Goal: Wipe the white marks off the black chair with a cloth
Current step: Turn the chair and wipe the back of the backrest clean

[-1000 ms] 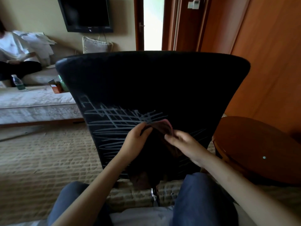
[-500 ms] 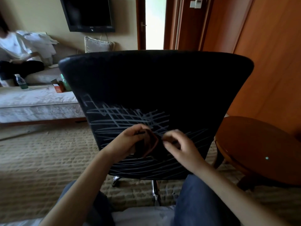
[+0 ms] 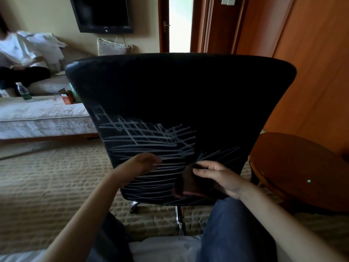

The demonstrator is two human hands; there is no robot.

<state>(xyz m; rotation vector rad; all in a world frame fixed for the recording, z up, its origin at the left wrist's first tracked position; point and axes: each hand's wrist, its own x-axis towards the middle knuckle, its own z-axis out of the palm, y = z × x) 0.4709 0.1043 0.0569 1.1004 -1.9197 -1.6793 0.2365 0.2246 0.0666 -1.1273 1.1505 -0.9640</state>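
**A:** Chair orientation?

**B:** Black chair (image 3: 179, 95) is dead centre with the backrest upright and its rear face toward the camera. The wide top edge runs left–right, and the back narrows toward the near bottom. White marks (image 3: 147, 138) cover the lower half, mostly horizontal strokes with a few slanted at right.

**A:** Cloth?

**B:** Cloth (image 3: 186, 184) is dark and bunched, in front of the lower right of the backrest. Long axis is roughly vertical, with a pale pink edge at the bottom.

**A:** Hands?

**B:** Right grip (image 3: 221, 178) has fingers and thumb curled round the cloth's top, forearm in from near right. Left grip (image 3: 145, 163) holds nothing, fingers stretched out pointing right, over the marks left of the cloth. It's motion-blurred, so I can't tell if it's in contact.

**A:** Delta vs 0.5 s ago?

**B:** Both grips pinched the cloth together mid-backrest then. Left has since let go and moved left. The cloth is now lower and further right, in the right grip only. Marks look unchanged.
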